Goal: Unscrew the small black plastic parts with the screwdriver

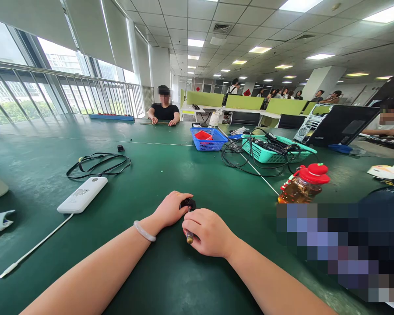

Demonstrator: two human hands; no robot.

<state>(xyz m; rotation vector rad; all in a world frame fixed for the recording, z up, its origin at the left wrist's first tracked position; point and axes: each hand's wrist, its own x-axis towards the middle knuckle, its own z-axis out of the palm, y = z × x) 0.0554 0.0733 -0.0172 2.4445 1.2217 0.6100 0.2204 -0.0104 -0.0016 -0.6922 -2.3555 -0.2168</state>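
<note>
A small black part lies on the green table, held between the thumb and fingers of my left hand. Wrapped round a screwdriver is my right hand, closed just to the right and nearer to me. The butt of its handle pokes out below my fingers, and a bit of thin shaft shows toward the black part. Whether the tip touches the part is hidden by my fingers. My left wrist carries a pale bangle.
Left lie a white power bank with a cable and a coiled black cord. Blue and teal baskets, with trailing cables, stand beyond my hands. A red-lidded bottle is at right. A person sits opposite.
</note>
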